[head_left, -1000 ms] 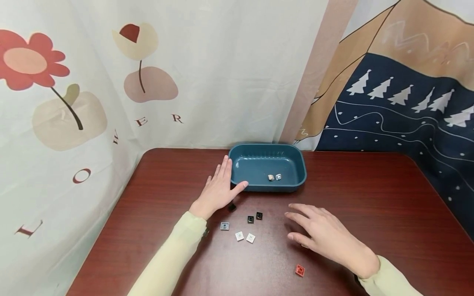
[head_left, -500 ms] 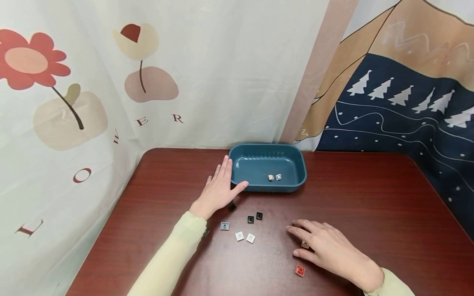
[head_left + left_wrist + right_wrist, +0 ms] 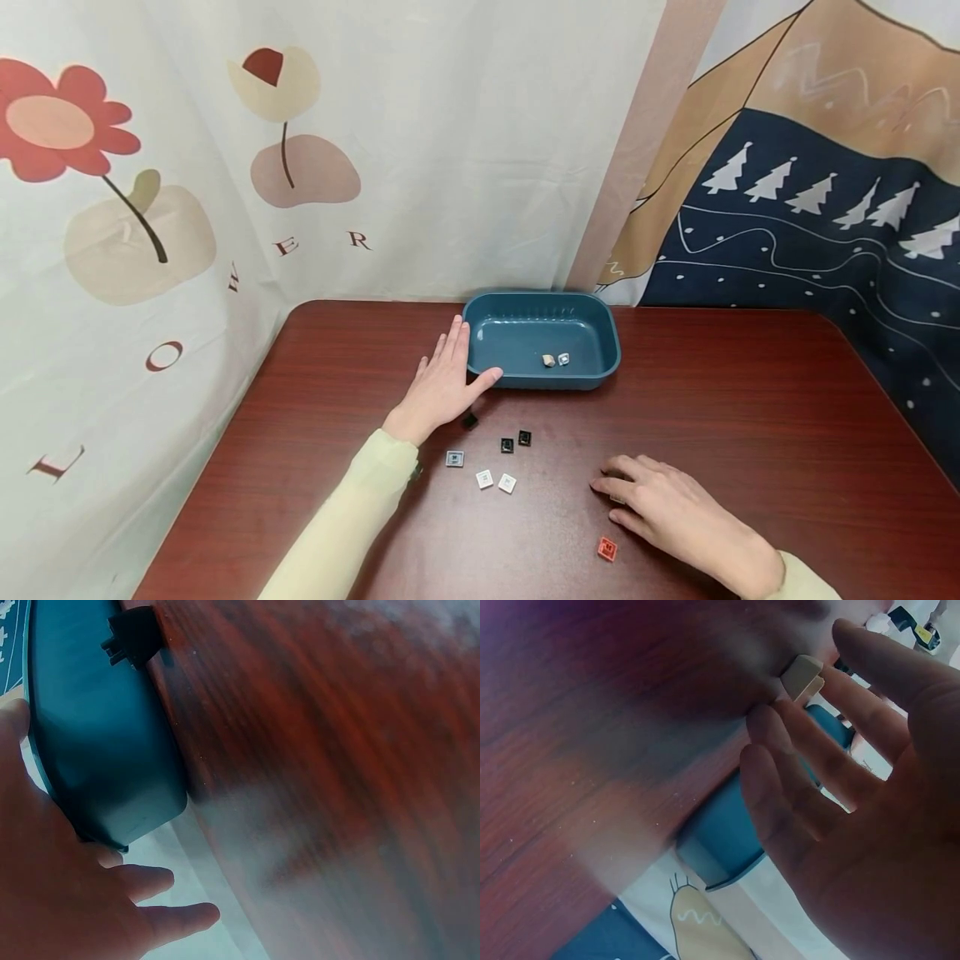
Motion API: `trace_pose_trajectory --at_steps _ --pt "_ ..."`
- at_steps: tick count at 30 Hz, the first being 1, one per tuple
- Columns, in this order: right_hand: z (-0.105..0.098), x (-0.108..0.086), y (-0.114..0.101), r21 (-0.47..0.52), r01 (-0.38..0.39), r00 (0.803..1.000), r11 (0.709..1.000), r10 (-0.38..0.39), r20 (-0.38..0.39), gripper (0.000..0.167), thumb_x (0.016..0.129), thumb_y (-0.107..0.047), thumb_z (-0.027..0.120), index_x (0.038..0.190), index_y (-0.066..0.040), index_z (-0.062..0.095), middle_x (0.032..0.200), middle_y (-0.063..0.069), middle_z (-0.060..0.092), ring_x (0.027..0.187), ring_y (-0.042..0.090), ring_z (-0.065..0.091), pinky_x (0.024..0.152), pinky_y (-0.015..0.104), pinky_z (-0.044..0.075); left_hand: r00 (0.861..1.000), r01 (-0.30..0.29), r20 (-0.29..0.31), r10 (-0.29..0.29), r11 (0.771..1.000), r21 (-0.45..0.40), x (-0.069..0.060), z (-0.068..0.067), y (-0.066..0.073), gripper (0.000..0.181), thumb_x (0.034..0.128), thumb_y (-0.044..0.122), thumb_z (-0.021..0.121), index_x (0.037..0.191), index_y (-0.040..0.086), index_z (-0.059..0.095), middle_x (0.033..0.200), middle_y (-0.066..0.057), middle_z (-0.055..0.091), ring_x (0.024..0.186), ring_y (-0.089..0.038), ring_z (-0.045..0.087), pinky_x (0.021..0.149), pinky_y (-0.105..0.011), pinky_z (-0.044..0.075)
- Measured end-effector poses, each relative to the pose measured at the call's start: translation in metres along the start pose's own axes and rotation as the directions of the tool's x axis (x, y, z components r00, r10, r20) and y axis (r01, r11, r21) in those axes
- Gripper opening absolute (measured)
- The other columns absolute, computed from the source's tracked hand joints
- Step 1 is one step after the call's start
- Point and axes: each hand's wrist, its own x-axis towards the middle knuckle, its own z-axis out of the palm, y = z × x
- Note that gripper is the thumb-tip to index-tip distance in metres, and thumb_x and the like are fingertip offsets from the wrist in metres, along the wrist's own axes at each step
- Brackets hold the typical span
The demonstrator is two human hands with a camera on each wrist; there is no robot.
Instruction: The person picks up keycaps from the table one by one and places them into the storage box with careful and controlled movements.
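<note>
The right hand hangs low over the counter, its fingers loosely bent and the thumb parted from them; the tan key cap sits at the fingertips, not yet pinched as far as the right wrist view shows; the head view leaves the cap mostly under the hand, so whether a finger touches it I cannot tell. The left hand lies nearly straight along the left end of the blue tub, thumb on the front rim, gripping nothing; that light contact seems enough to steady the tub, and a harder press might slide it.

For the tan cap, thumb and forefinger would do best to meet on opposite sides, low against the counter; a press from above could make so small a piece skid; the red cap lies just nearer the person, so the thumb should come in without knocking it.

Farther out, one black cap lies beside the left wrist, two more black caps to its right; a grey cap and two white caps lie nearer the person; inside the tub, two pale caps rest side by side toward the front; a printed cloth hangs behind the counter.
</note>
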Motion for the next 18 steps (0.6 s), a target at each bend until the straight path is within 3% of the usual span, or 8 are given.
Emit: trace_pose_trajectory --at_steps 6,18 --pt "0.0042 -0.0005 0.0004 0.032 0.049 0.996 0.998 -0.046 -0.081 0.031 0.083 -0.012 0.087 0.111 -0.020 0.078 0.108 -0.007 0.064 0.094 0.010 0.062 0.076 0.030 0.058 1.000 -0.005 -0.003 0.005 1.000 -0.002 -0.0001 0.0007 -0.0004 0.103 0.0984 0.076 0.040 0.167 0.008 0.005 0.175 -0.007 -0.002 0.158 -0.038 0.014 0.118 -0.069 0.021" --pt "0.0069 0.0014 0.0011 0.031 0.049 0.992 0.998 -0.045 -0.122 0.022 0.082 -0.005 0.086 0.096 -0.019 0.076 0.090 -0.013 0.056 0.078 0.003 0.056 0.068 0.024 0.054 1.000 -0.003 0.005 0.003 1.000 0.000 -0.0004 0.0005 -0.0012 0.104 0.0975 0.078 0.038 0.167 0.009 0.004 0.174 -0.004 -0.006 0.158 -0.037 0.014 0.118 -0.070 0.019"
